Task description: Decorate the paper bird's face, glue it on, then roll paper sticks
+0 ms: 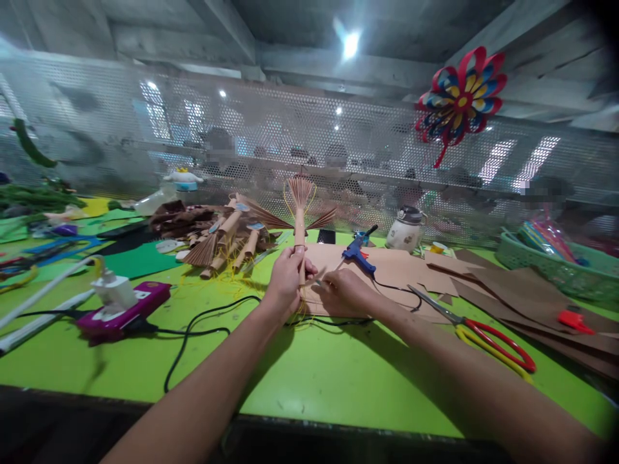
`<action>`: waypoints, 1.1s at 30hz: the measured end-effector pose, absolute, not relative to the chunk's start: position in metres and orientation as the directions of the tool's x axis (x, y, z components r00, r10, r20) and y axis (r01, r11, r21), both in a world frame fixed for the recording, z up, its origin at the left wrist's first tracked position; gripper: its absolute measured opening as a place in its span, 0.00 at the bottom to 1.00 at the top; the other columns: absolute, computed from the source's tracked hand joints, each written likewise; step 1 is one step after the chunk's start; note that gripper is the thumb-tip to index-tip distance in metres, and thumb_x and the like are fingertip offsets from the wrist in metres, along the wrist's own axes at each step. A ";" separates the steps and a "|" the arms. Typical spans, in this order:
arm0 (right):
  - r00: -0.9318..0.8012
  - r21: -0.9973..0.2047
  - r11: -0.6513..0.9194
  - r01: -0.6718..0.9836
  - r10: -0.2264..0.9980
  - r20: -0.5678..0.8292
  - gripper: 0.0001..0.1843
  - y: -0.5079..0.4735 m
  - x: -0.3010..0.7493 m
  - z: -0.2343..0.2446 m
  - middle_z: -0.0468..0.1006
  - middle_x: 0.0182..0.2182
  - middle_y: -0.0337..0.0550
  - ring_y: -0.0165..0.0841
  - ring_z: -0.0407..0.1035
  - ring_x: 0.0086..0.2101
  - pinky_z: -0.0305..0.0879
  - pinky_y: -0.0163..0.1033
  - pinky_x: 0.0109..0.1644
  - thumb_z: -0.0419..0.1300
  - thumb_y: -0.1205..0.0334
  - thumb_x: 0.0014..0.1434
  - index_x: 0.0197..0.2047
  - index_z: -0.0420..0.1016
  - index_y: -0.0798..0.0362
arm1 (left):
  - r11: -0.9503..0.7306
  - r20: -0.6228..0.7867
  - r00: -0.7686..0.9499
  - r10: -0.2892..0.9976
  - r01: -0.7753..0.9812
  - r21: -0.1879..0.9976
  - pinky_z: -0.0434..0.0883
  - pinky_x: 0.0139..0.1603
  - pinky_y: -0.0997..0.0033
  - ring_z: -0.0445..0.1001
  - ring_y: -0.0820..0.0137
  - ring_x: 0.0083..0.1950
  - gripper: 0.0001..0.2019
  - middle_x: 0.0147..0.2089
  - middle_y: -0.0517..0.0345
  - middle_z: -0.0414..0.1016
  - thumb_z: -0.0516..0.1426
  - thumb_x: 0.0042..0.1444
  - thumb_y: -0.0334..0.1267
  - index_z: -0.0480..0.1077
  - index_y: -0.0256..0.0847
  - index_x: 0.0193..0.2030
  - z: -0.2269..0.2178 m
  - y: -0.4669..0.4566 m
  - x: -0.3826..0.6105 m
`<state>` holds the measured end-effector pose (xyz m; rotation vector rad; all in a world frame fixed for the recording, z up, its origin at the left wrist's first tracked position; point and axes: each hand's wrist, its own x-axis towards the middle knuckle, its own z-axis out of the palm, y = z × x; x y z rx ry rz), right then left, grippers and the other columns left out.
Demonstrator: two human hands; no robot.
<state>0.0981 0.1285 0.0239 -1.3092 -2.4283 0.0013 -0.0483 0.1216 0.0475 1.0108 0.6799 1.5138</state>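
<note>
My left hand (287,277) is closed round the lower part of a rolled brown paper figure (300,222), held upright. It has a pleated paper fan on top, pleated fans out to both sides and a loop of yellow string. Close by on its right, my right hand (343,287) is pinched, and what its fingertips hold is too small to name. A blue glue gun (358,253) lies just beyond the right hand. Brown cardboard sheets (396,265) are under and behind the hands. Yellow strings hang below the figure.
Similar rolled paper pieces (229,225) are heaped at left. A purple power strip (123,314) with a white plug and black cables sits nearer. Scissors (478,332), brown paper (512,293), a green basket (536,261) and a jug (405,229) are at right. Perforated metal panels stand behind.
</note>
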 end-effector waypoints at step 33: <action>-0.145 -0.949 0.295 0.113 0.949 0.278 0.15 0.081 0.208 0.074 0.67 0.16 0.35 0.20 0.54 0.14 0.47 0.28 0.17 0.57 0.53 0.54 0.27 0.68 0.58 | 0.015 0.089 0.576 0.812 -0.173 0.985 0.63 0.30 0.75 0.71 0.73 0.28 0.15 0.33 0.51 0.73 0.47 0.58 0.49 0.60 0.38 0.40 0.022 0.074 0.001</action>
